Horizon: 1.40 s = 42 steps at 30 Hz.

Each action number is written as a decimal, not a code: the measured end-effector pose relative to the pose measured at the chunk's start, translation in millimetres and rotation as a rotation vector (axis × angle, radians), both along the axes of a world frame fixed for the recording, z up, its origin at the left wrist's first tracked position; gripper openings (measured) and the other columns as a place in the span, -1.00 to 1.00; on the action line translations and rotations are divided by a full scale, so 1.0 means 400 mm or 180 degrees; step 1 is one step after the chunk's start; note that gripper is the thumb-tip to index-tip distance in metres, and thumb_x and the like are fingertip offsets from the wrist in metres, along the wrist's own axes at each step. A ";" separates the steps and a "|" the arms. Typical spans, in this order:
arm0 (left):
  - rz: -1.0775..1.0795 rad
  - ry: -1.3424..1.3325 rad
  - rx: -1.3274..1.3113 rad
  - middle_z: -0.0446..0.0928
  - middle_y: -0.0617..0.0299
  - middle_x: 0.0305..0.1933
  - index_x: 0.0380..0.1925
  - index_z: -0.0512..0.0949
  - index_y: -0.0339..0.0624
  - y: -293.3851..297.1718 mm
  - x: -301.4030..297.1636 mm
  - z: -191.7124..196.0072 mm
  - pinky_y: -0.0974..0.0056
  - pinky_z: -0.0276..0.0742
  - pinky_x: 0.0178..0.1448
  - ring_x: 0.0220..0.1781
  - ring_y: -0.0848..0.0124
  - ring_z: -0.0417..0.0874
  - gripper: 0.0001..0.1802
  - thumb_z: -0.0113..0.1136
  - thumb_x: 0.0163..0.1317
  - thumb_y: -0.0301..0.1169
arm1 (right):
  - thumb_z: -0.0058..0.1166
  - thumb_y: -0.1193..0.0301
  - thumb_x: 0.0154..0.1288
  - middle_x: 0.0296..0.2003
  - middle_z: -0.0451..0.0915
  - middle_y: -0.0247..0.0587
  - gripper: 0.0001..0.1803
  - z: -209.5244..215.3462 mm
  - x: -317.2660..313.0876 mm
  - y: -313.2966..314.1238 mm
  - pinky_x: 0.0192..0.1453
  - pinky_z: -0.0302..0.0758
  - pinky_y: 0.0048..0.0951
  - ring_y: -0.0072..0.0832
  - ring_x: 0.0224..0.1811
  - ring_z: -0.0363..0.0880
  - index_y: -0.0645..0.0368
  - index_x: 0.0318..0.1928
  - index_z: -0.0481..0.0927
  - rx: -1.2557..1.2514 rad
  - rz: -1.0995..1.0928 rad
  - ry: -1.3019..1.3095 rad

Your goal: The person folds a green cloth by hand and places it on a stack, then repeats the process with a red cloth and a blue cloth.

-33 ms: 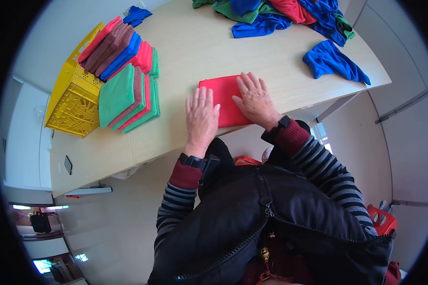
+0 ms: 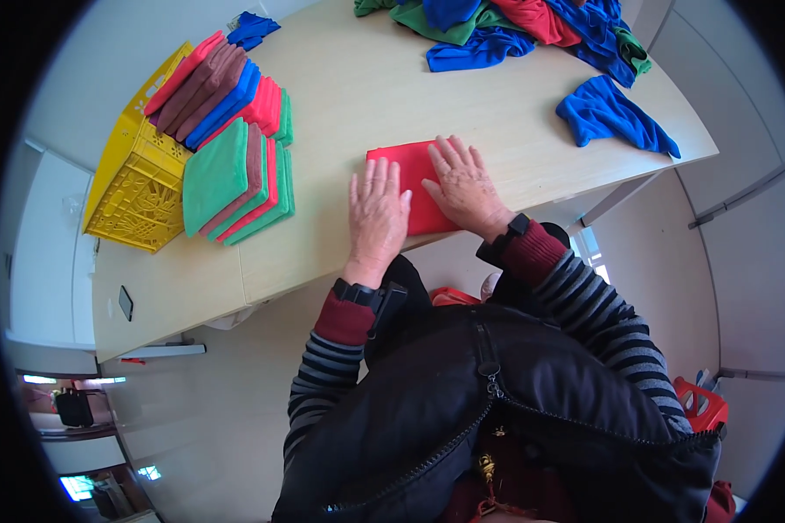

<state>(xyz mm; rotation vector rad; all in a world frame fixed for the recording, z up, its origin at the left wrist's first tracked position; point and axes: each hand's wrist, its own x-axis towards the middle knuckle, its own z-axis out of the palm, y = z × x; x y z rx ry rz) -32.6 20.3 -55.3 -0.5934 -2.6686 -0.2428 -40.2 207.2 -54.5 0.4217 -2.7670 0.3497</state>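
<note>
While the left hand [image 2: 378, 213] lay flat, fingers straight, at the red cloth's [image 2: 417, 167] left edge, the right hand [image 2: 469, 187] spread wide over its right side; folded towels [image 2: 216, 179] stood left of both hands, a crumpled blue cloth [image 2: 615, 113] to their right.

ok so head count: two hands, one left hand [image 2: 378, 213] and one right hand [image 2: 469, 187], plus two dark wrist straps [image 2: 355, 293] and two striped sleeves [image 2: 327, 370]. Folded red cloth [image 2: 416, 167] at the hands, I only see one. Yellow crate [image 2: 139, 202], just one. Folded stacks, two: the front stack [image 2: 218, 179] has at least four cloths, the back stack [image 2: 227, 100] at least six, layers blur together tbh. Loose blue cloth [image 2: 610, 118] on the right, one, another blue cloth [image 2: 251, 30] past the crate, also one. One heap [image 2: 480, 48], too tangled to count lol
</note>
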 end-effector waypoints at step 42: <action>-0.1177 -0.0655 -0.0382 0.13 0.14 0.58 0.50 0.19 0.09 0.123 -0.204 -0.027 0.00 -0.13 0.64 0.63 0.19 0.04 -0.38 -0.22 0.53 0.03 | 0.14 0.51 0.22 0.26 0.47 -0.02 -0.45 -0.069 0.186 0.075 0.50 0.26 -0.07 -0.11 0.36 0.39 0.23 0.26 0.46 -0.0959 0.1121 0.0197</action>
